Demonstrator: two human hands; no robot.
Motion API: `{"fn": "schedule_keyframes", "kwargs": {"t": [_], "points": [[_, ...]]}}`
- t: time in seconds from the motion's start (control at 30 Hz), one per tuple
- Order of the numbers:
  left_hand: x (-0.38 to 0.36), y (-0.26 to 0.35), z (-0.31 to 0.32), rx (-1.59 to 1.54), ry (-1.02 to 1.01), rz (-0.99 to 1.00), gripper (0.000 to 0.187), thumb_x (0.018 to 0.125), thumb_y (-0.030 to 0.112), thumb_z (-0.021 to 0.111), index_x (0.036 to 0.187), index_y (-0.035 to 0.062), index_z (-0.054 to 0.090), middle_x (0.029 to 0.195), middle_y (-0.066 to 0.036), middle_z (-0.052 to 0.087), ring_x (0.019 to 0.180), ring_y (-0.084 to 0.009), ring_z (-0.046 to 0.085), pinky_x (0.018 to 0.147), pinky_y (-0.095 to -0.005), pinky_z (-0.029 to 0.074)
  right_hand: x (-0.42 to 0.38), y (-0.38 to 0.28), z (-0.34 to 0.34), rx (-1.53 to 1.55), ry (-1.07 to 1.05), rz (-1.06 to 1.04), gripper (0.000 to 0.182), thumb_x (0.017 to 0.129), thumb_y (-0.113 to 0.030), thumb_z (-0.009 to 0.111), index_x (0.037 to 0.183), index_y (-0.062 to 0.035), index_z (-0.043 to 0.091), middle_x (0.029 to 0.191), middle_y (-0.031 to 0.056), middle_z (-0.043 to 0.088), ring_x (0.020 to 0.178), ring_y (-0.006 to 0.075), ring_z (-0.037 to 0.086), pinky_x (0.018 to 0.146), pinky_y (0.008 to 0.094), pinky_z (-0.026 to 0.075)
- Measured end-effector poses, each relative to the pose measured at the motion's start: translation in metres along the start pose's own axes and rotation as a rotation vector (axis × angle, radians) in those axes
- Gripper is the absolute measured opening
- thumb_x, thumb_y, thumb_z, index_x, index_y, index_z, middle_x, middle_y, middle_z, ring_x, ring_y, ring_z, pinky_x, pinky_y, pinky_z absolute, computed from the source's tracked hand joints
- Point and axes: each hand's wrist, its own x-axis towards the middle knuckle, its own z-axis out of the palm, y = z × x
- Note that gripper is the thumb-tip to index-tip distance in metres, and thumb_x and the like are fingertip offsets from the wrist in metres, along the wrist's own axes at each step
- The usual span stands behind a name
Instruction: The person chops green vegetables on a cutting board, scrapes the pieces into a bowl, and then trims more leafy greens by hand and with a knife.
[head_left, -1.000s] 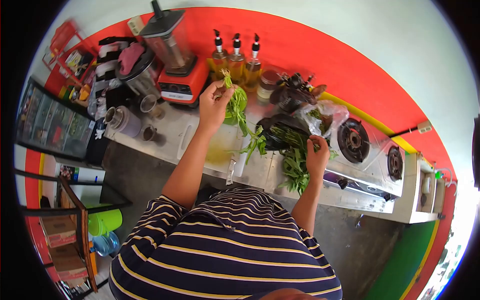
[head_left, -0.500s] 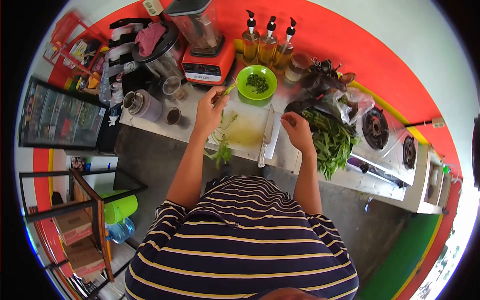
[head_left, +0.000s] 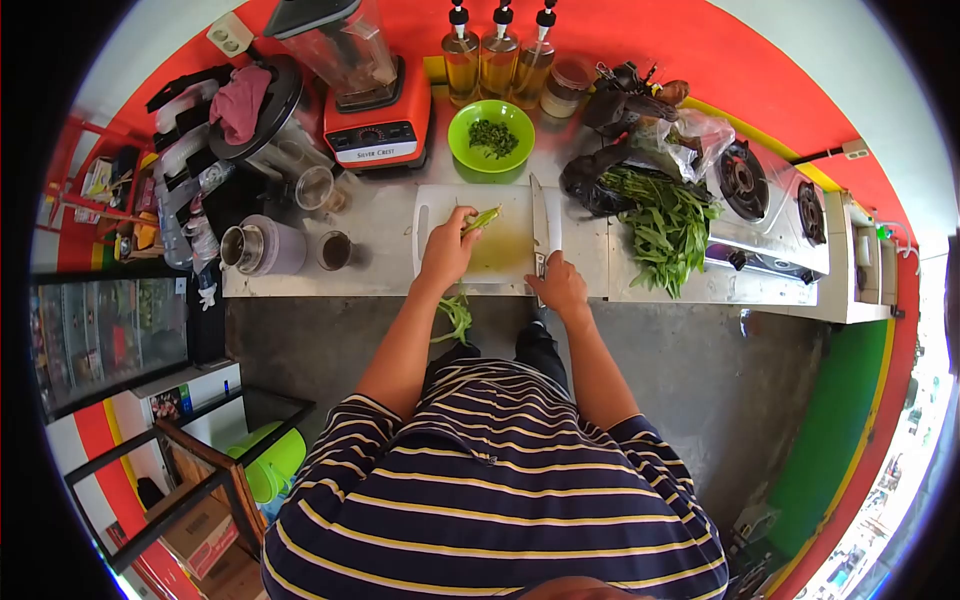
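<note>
My left hand [head_left: 448, 248] is closed around a bunch of leafy green stems [head_left: 484, 218]. Their cut ends stick out over the white cutting board [head_left: 428, 215], and the leaves hang below my wrist past the counter's front edge. On the board's right side lies a kitchen knife [head_left: 539, 212], its blade pointing away from me. Fingers of my right hand [head_left: 562, 287] are wrapped round its handle, partly hiding it. Behind the board stands a bright green bowl [head_left: 460, 150] with chopped greens [head_left: 493, 138] inside.
A red blender [head_left: 370, 135], a glass of dark liquid [head_left: 335, 250] and a flask [head_left: 268, 248] stand left. Several pump bottles [head_left: 498, 65] line the wall. Right of the board lie more leafy greens [head_left: 665, 235] and a black bag [head_left: 590, 180], beside a gas stove [head_left: 765, 235].
My right hand has come down and left onto the knife's handle. My left hand has lowered over the board with the greens. The whole view has shifted.
</note>
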Motion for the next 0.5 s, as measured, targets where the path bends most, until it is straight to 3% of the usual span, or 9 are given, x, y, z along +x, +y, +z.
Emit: {"fn": "schedule_keyframes", "kwargs": {"t": [0.13, 0.2, 0.3, 0.43, 0.5], "points": [[-0.001, -0.022, 0.007, 0.181, -0.013, 0.036, 0.023, 0.096, 0.011, 0.065, 0.118, 0.0081, 0.059, 0.093, -0.016, 0.073, 0.079, -0.0366, 0.069, 0.072, -0.0423, 0.052, -0.014, -0.002, 0.025, 0.091, 0.139, 0.028, 0.048, 0.086, -0.032, 0.071, 0.113, 0.002, 0.053, 0.111, 0.0267, 0.068, 0.099, 0.046, 0.068, 0.084, 0.0534, 0.055], [-0.004, -0.024, 0.006, 0.22, 0.001, 0.049, 0.021, 0.094, 0.012, 0.066, 0.115, 0.0081, 0.064, 0.097, -0.015, 0.071, 0.088, -0.0368, 0.068, 0.078, -0.0456, 0.051, -0.015, 0.001, 0.036, 0.118, 0.261, -0.024, 0.037, 0.087, -0.022, 0.063, 0.114, 0.0024, 0.053, 0.105, 0.0292, 0.069, 0.094, 0.0488, 0.068, 0.083, 0.0552, 0.055], [-0.009, -0.035, 0.01, 0.288, 0.007, 0.158, 0.023, 0.093, 0.015, 0.067, 0.115, 0.0087, 0.068, 0.104, -0.014, 0.068, 0.097, -0.0348, 0.066, 0.085, -0.0461, 0.049, -0.022, -0.004, 0.037, 0.198, 0.267, 0.044, 0.032, 0.086, -0.015, 0.057, 0.112, 0.004, 0.054, 0.098, 0.0309, 0.069, 0.09, 0.051, 0.067, 0.082, 0.0562, 0.054], [-0.011, -0.045, 0.019, 0.304, -0.026, 0.183, 0.022, 0.091, 0.016, 0.068, 0.111, 0.0083, 0.072, 0.105, -0.012, 0.065, 0.101, -0.0337, 0.062, 0.089, -0.0454, 0.047, -0.032, -0.011, 0.046, 0.285, 0.329, 0.052, 0.03, 0.091, -0.019, 0.057, 0.109, 0.0049, 0.056, 0.091, 0.0328, 0.069, 0.088, 0.0526, 0.066, 0.08, 0.0582, 0.052], [-0.01, -0.051, 0.025, 0.301, 0.073, 0.296, 0.02, 0.091, 0.018, 0.069, 0.107, 0.0074, 0.075, 0.101, -0.011, 0.064, 0.099, -0.033, 0.06, 0.088, -0.0443, 0.047, -0.04, -0.018, 0.049, 0.374, 0.369, -0.004, 0.032, 0.097, -0.025, 0.057, 0.108, 0.0059, 0.058, 0.09, 0.0344, 0.067, 0.088, 0.0536, 0.064, 0.08, 0.058, 0.049]]}}
